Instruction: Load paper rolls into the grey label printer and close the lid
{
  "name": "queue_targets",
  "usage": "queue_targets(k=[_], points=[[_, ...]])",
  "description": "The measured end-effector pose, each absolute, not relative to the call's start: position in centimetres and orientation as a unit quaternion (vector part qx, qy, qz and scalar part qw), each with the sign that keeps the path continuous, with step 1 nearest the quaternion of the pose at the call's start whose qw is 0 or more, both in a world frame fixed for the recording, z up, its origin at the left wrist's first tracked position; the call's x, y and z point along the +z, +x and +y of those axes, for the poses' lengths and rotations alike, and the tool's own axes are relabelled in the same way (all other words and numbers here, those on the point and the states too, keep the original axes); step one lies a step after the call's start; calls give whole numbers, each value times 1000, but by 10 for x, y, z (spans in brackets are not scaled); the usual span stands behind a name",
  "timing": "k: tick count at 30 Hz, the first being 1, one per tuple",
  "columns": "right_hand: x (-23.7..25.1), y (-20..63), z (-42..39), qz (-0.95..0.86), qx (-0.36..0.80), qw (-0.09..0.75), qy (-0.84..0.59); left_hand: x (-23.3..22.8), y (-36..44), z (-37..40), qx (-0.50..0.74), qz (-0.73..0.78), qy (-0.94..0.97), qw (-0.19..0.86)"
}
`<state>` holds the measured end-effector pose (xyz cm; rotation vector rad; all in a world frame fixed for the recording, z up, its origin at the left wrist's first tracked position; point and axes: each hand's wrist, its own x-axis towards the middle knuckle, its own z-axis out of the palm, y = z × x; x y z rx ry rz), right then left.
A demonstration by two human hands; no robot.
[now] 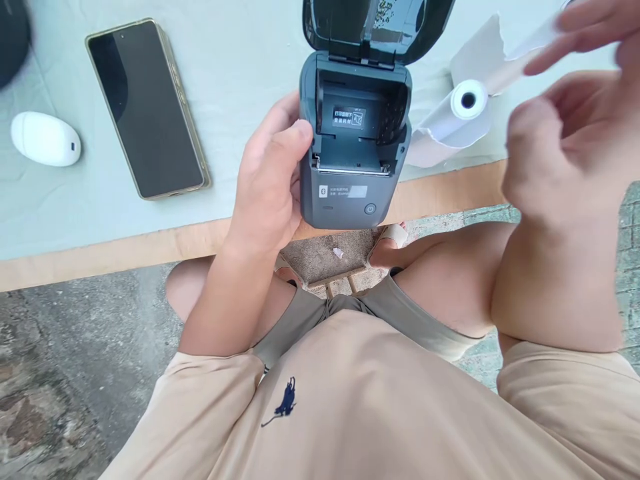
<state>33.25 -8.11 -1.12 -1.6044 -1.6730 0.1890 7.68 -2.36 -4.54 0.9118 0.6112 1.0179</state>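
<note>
My left hand [273, 170] grips a dark grey portable label printer [345, 200] by its left side, with the thumb on the rim. The printer's glossy black lid [340, 23] is swung up. Its paper bay [357, 143] holds no roll, and a small label with printed characters shows inside. My right hand [575, 113] is raised at the upper right, blurred, fingers apart, and nothing shows between them. Near it are a white paper roll [455, 117] with a dark core and torn loose edge, and a second paper roll [530, 40] partly behind the fingers.
A smartphone [150, 110] in a clear case lies on the pale-green-covered table [240, 40]. To its left are a white earbud case [45, 139] and a dark round object [13, 40] cut off by the frame. The table's wooden edge [115, 257] runs above my legs.
</note>
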Motion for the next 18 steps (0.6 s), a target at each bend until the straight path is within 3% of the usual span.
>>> queue_targets(k=[5,10,13,18], points=[[-13,324,-71,-762,88,297,-569,-39,75,-25,447,297,414,735],[-20,327,-65,-741,162,279,-589,-38,76,-26,449,294,417,734],[-23,322,-63,-726,188,337,-569,-38,77,-26,449,301,416,731],[-11,309,-63,-641,306,522,-472,-39,76,-26,455,291,400,741]])
